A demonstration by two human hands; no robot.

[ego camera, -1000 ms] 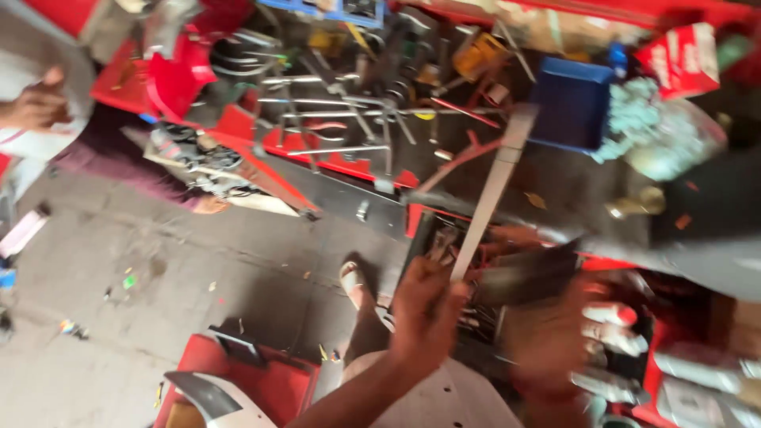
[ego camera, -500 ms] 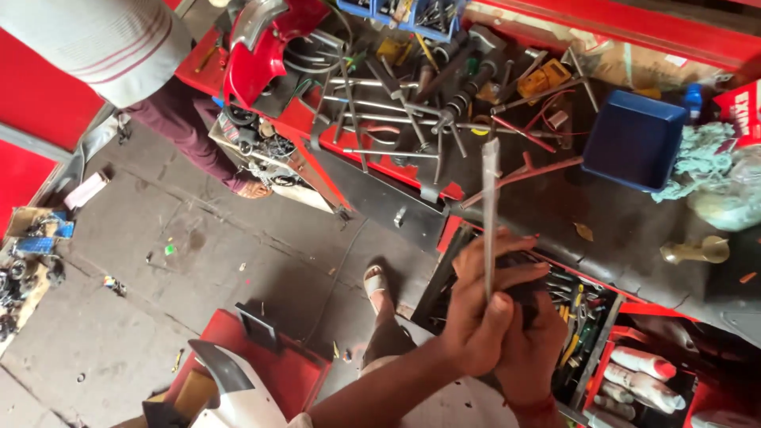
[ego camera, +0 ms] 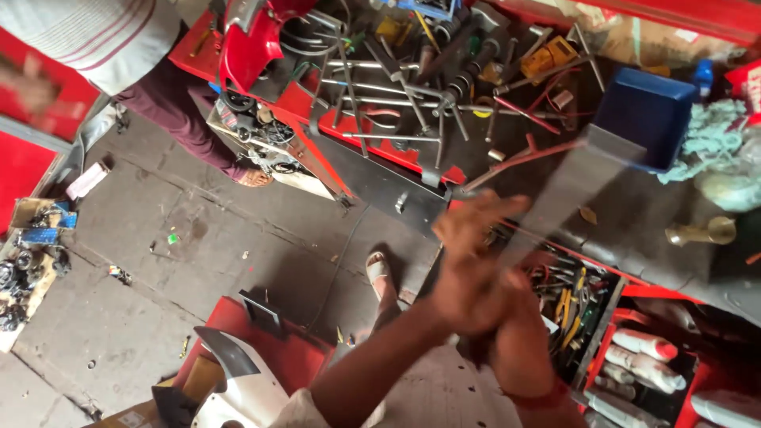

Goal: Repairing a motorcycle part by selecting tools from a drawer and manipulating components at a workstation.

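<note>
Workshop concrete, stained and littered, is filling the left half of the head view, with a red workbench point(ego camera: 372, 150) running from 11 o'clock toward 4 o'clock and a co-worker point(ego camera: 119, 40) in a striped shirt standing at 10 o'clock.

Both hands are meeting near the centre, a little toward 5 o'clock. The left hand point(ego camera: 468, 269) is wrapping over the right hand point(ego camera: 515, 317), and together they are closing around the lower end of a flat metal bar point(ego camera: 575, 186), though blur is hiding the exact finger placement. Half a second ago this bar was standing nearly upright; now it is leaning toward 1 o'clock, smeared with motion, so the person seems to be swinging or twisting it.

Counting: one metal bar in hand, one blue plastic bin point(ego camera: 646, 115) at 2 o'clock, one pale green rag point(ego camera: 709, 147) beside it at 3 o'clock, one brass fitting point(ego camera: 701, 232) lying below the rag, and one red motorcycle panel point(ego camera: 254, 40) at 12 o'clock. Wrenches and rods point(ego camera: 412, 103) are lying scattered on the bench, too tangled for counting. One sandalled foot point(ego camera: 379, 273) is showing below the bench edge.
</note>
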